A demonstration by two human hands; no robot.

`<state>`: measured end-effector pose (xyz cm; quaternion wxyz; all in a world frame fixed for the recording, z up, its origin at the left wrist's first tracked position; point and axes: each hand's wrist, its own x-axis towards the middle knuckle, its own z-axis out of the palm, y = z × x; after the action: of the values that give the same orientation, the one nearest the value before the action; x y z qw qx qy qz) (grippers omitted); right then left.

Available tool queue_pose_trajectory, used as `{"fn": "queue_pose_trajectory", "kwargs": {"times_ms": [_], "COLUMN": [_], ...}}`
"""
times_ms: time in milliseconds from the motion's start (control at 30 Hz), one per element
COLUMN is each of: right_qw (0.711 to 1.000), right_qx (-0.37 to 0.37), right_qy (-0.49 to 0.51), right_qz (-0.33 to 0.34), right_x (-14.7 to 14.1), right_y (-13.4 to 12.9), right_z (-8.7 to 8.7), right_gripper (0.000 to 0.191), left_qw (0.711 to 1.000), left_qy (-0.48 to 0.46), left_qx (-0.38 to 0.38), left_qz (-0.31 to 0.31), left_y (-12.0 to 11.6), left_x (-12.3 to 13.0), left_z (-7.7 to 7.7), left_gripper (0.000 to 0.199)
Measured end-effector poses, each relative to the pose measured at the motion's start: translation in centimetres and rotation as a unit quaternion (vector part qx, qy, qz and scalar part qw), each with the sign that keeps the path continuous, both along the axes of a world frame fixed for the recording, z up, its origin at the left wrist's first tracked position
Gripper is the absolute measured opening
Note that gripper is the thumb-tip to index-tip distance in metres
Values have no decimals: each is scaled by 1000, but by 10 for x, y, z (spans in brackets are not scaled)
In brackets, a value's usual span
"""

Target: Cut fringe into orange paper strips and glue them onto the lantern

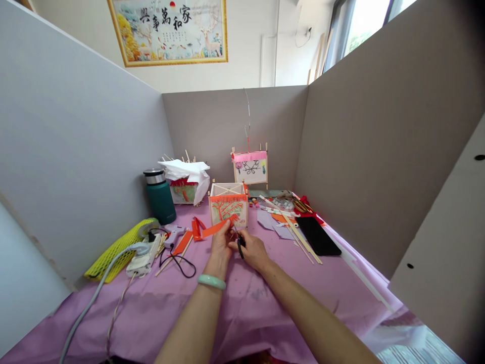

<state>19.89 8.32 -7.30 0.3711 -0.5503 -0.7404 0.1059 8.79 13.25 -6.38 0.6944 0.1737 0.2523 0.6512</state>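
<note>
Orange strip (213, 230) juts leftward from the pinching left hand (222, 242), beside the right hand (253, 250) gripping scissors (241, 243).

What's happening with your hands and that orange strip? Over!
Left hand pinching orange strip. Right hand gripping black-handled scissors, blades near strip. Painted box standing close beyond hands; glue gun off to left.
</note>
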Motion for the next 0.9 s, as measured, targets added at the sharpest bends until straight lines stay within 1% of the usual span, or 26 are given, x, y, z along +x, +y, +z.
{"fn": "queue_pose_trajectory", "kwargs": {"times_ms": [400,533,733,900], "right_qw": [1000,999,999,999], "right_qx": [3,7,8,3], "right_qy": [-14,-23,-31,-25], "right_qz": [-13,-22,-30,-28], "right_x": [1,1,-1,-1], "right_y": [2,3,0,-1], "right_z": [-2,-2,1,3], "right_gripper": [33,32,34,34], "left_qw": [1000,1000,1000,1000], "left_qy": [-7,-5,-7,10], "left_qx": [-13,-9,-18,-3], "left_qz": [-8,-8,9,16], "left_y": [-7,-6,-2,1], "left_x": [1,0,1,1], "left_z": [8,7,4,0], "left_gripper": [21,22,23,26]}}
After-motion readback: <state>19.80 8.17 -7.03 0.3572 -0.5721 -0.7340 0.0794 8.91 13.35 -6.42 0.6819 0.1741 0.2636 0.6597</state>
